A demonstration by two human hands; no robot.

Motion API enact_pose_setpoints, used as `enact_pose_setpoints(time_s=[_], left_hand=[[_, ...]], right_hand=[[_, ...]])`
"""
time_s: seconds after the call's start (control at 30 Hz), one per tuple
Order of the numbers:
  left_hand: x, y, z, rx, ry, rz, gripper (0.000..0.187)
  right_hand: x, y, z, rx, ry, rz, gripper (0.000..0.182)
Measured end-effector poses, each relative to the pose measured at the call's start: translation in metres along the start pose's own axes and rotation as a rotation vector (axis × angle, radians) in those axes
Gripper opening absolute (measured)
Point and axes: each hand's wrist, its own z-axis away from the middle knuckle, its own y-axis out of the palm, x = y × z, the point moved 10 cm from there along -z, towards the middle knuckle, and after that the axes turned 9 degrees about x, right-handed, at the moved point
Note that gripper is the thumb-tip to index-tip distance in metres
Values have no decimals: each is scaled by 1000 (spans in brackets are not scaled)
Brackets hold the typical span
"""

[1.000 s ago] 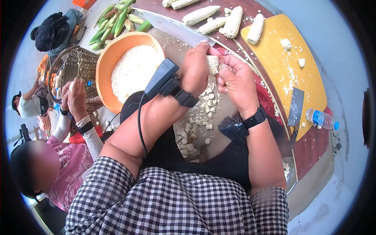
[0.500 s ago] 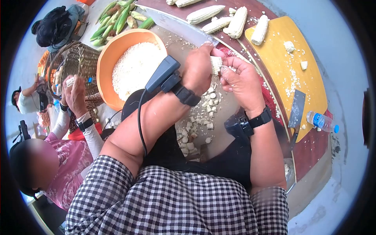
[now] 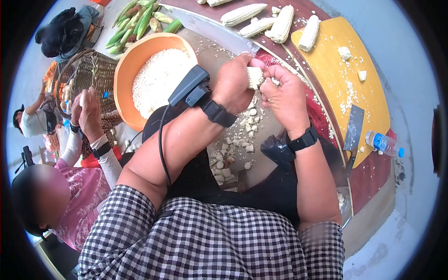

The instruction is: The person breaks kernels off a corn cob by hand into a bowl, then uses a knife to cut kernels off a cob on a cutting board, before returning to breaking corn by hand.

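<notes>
My left hand (image 3: 233, 81) is closed around a short piece of white corn cob (image 3: 255, 77), whose kernel rows face right. Close against it, my right hand (image 3: 285, 93) has its fingers curled in, with a few pale corn kernels (image 3: 275, 81) showing between them. Below my hands, broken bits of cob (image 3: 224, 173) and kernels lie scattered on the ground. To the left, an orange basin (image 3: 122, 88) holds a heap of loose white kernels (image 3: 161, 81).
Husked corn cobs (image 3: 281, 24) lie on the red table. A yellow cutting board (image 3: 373, 100) carries another cob, crumbs and a cleaver (image 3: 355, 128), beside a water bottle (image 3: 383, 143). Unhusked corn (image 3: 140, 21) and a wicker basket (image 3: 95, 72) stand behind; a co-worker (image 3: 84, 200) sits at left.
My two hands have shifted slightly left, still together at the cob piece, whose kernel side is turned more toward view. The co-worker's raised hands have moved a little.
</notes>
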Motion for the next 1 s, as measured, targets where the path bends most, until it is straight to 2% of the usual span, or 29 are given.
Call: enact_pose_setpoints(time_s=[0.2, 0.3, 0.4, 0.5, 0.8, 1.0], left_hand=[[-5, -2, 0, 24, -20, 42, 29], [-9, -5, -2, 1, 28, 34, 29], [-8, -7, -3, 8, 53, 24, 29], [-9, -4, 1, 6, 51, 1, 30], [-6, -1, 6, -14, 36, 26, 30], [-17, 0, 6, 43, 68, 12, 29]], right_hand=[[-3, 7, -3, 49, -13, -299, 10], [1, 13, -5, 134, -23, -280, 13], [-1, 13, -5, 136, -20, -189, 15], [-3, 11, -5, 137, -3, -224, 13], [-4, 7, -5, 23, -5, -85, 10], [5, 18, -4, 135, -29, -408, 17]])
